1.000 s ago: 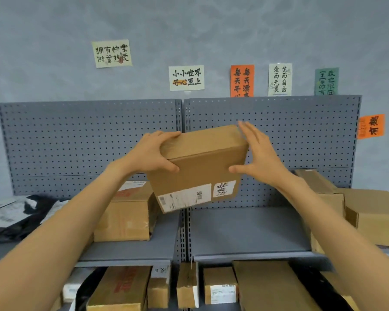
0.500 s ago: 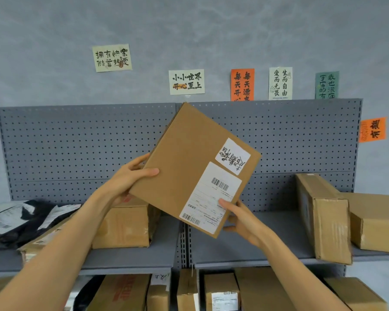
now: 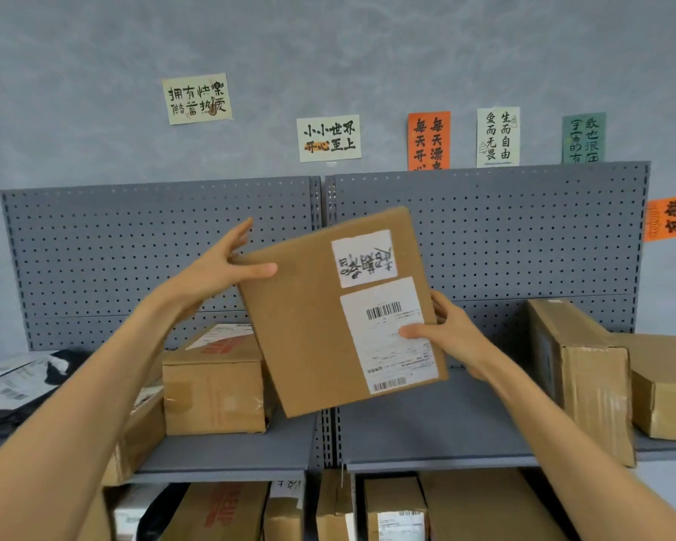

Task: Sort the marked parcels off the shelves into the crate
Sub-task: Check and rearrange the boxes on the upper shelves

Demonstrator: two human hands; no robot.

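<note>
- Both hands hold a flat parcel (image 3: 340, 310) tilted in the air above the shelf (image 3: 426, 431).
- Left grip (image 3: 219, 267) is clenched on its upper left corner.
- Right grip (image 3: 445, 337) grasps its right edge, thumb on the label (image 3: 387, 329).

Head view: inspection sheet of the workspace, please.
Surface: grey metal shelf, bare in the middle.
Job's things: flat brown cardboard parcel, tilted, two white labels facing the camera; crate not seen.
Clutter: taped cardboard box on the left, tall cardboard box on the right, black mailer bags far left, more boxes below.
Grippers: left hand on the parcel's upper left corner, right hand on its right edge.
Cables: nothing seen.
Surroundings: grey pegboard, paper notes on the wall.
</note>
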